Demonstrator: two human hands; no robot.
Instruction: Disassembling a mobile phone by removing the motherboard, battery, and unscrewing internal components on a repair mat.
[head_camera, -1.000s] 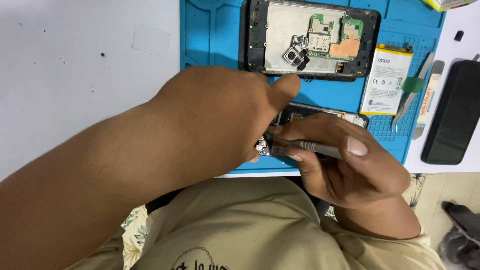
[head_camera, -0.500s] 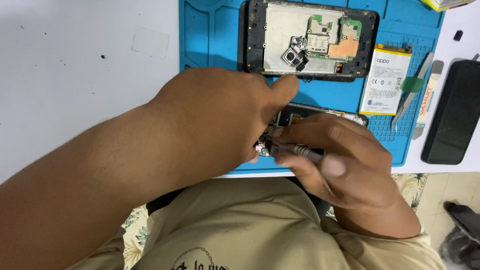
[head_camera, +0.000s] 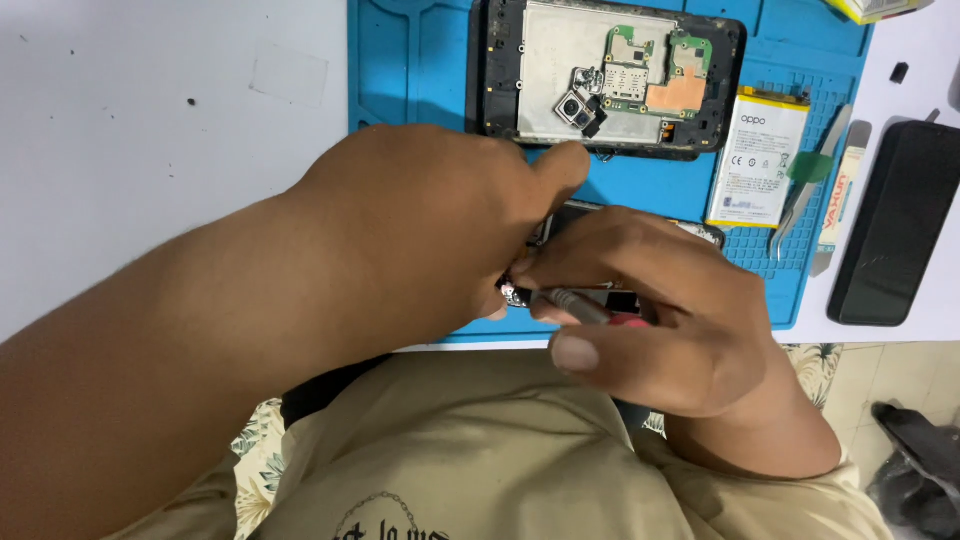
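Right hand (head_camera: 660, 320) has shifted slightly, still gripping the screwdriver (head_camera: 575, 303); left hand (head_camera: 430, 230) stays closed, pinching a small part (head_camera: 512, 294) at its tip

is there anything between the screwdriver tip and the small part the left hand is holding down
Nothing visible. The screwdriver in the right hand has its tip at the small dark part, which the left hand pins on the blue mat. The contact point itself is hidden by fingers.

Beige printed shirt (head_camera: 480, 460), bare forearms
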